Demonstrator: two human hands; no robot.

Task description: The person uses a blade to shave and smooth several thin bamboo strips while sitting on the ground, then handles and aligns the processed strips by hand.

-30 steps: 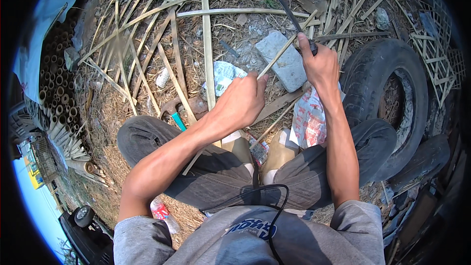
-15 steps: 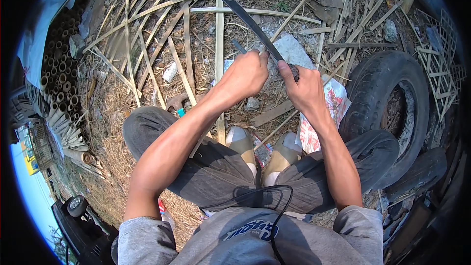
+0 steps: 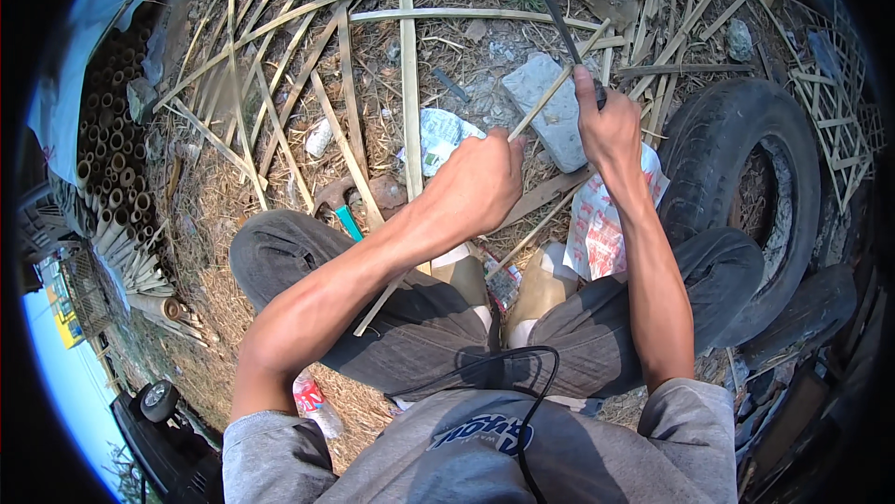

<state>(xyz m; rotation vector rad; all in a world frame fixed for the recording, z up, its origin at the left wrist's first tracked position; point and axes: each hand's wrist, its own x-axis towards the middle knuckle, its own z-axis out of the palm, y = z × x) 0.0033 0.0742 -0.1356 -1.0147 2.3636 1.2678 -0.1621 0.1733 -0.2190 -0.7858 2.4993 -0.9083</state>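
Observation:
My left hand (image 3: 477,182) is closed around a thin bamboo strip (image 3: 543,105). One end of the strip slants up to the right, and its lower end comes out below my forearm over my left thigh. In my right hand (image 3: 612,126) is the handle of a long knife with a dark, narrow, slightly curved blade (image 3: 552,8). The blade points up and away, passing close to the strip's far part; whether they touch I cannot tell. Beyond my left hand lies a grey stone block (image 3: 550,117).
Several bamboo strips (image 3: 408,66) lie crisscrossed on the straw-covered ground. A tyre (image 3: 685,154) stands by my right knee, with a red-and-white bag (image 3: 597,234) beside it. A teal-handled tool (image 3: 349,222) is near my left knee. Bamboo poles (image 3: 117,173) are stacked far left.
My right hand has moved up and right with the knife, its blade now steeper. My left hand has come nearer and slightly right, and the strip it holds shows more clearly.

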